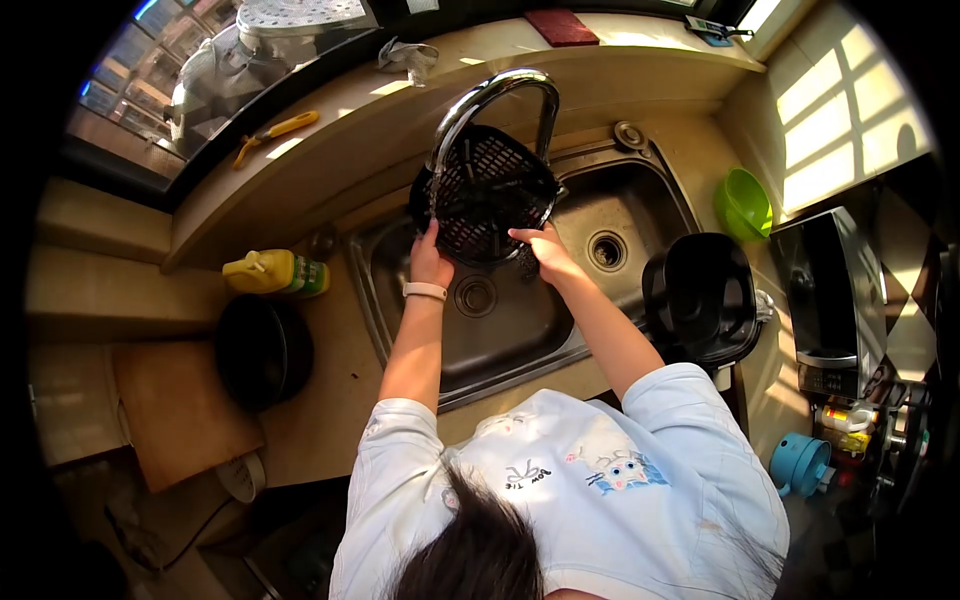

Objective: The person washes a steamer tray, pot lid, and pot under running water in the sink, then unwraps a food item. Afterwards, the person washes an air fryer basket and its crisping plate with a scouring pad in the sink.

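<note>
Over the left basin of the double sink (480, 375), both hands hold a black slotted basket (490, 185) tilted beneath the curved chrome faucet (497, 82). My left hand (431, 262) grips its near left rim, fingers partly hidden behind it. At the near right rim, my right hand (549, 252) is closed on the basket, with its thumb over the edge. A thin stream of water seems to run down at the basket's left side. Below the basket, the basin's drain (475, 296) shows.
Right of the sink stand a black bin-shaped container (712, 290), a green bowl (743, 204) and a microwave-like appliance (830, 290). Left are a yellow jug (275, 273), a black pot (264, 352) and a wooden board (180, 410). A yellow-handled peeler (292, 124) lies on the sill.
</note>
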Motion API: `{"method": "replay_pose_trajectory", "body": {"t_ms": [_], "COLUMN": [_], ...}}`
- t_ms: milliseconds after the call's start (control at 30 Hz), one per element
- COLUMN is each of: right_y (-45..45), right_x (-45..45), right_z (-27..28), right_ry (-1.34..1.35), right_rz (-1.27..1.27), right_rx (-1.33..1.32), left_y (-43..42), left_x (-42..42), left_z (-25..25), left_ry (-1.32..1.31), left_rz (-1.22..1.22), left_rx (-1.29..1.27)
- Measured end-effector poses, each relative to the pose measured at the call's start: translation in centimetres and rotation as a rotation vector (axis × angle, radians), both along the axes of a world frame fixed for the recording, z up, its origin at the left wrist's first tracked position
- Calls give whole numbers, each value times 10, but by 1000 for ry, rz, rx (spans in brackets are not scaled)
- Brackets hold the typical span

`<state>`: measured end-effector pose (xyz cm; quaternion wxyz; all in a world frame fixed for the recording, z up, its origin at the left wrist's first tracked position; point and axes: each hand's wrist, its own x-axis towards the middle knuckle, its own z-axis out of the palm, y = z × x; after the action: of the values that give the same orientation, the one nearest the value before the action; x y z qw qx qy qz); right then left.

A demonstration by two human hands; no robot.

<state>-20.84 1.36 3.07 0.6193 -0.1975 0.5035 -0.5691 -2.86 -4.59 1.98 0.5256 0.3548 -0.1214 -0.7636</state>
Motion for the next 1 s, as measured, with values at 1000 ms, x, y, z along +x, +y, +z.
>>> {"method": "replay_pose_trajectory", "body": {"t_ms": [1000], "right_y": [-32], "right_x": [66], "right_z": [7], "right_ry": [-403], "right_rz": [218], "right_rx": [87], "left_y": [25], "left_x": [44], "left_z": [50], "left_ry": [-188], "left_rz": [86], "left_rx": [-251]}}
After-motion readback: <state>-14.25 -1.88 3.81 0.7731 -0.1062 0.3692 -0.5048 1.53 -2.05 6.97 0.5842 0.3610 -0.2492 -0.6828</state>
